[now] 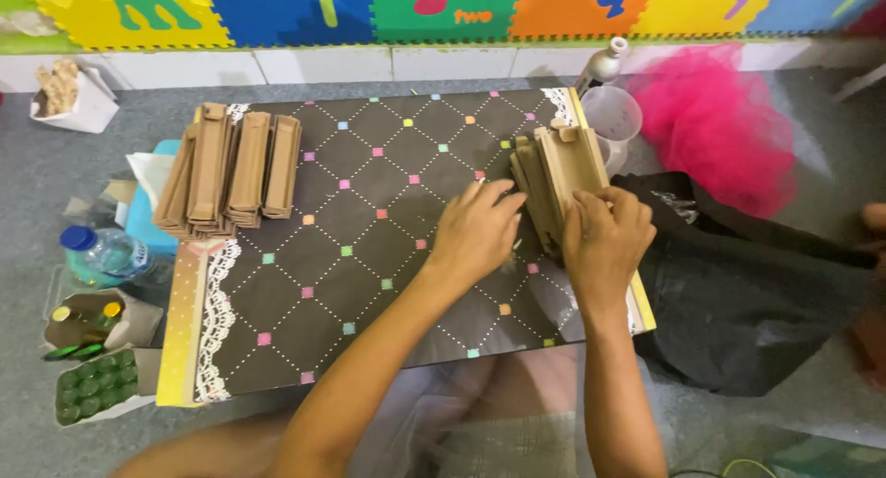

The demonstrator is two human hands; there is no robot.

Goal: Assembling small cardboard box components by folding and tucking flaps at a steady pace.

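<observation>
Resting palms-down, left hand point(477, 231), right hand point(604, 238) clasping cardboard stack point(558, 178).

Stack of long brown folded-cardboard pieces point(558, 183) at the right edge of the black dotted surface point(369, 256).
The strips stand on edge, bunched side by side, running away from the person and leaning slightly left, both hands touching their near ends.

Single head-worn view, looking steeply down, close over black board point(369, 210), floor around
</observation>
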